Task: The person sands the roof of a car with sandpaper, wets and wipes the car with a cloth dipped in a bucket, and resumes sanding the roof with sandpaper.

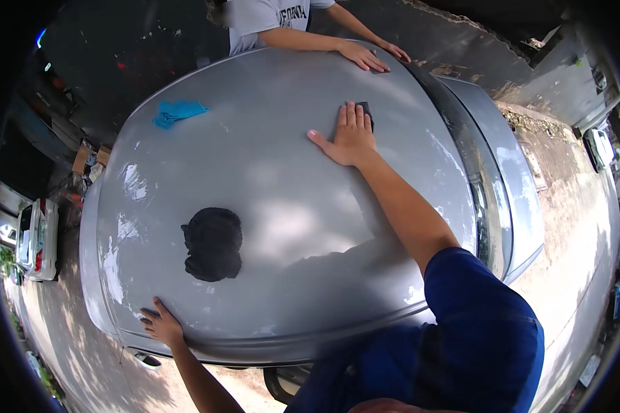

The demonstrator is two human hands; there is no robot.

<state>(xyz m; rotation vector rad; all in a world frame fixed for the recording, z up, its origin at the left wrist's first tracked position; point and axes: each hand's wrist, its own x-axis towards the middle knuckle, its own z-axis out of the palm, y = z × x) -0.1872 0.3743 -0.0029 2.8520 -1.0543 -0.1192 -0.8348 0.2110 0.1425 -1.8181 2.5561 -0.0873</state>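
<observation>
My right hand (354, 136) lies on the far right part of the grey car roof (275, 138), its fingers over a dark pad (367, 114) that shows at their right edge. The thumb is spread to the left. My left hand (162, 324) rests on the near left edge of the roof, fingers apart, with nothing in it. A crumpled black cloth (213, 244) lies on the roof between my hands, nearer the left one. Farther back on the left is a blue cloth (178, 113).
Across the car, a person in a grey T-shirt (255, 17) has both hands on the roof's far right edge, one over a dark piece. A wall (475, 58) stands behind. A white car (40, 237) is parked at the left.
</observation>
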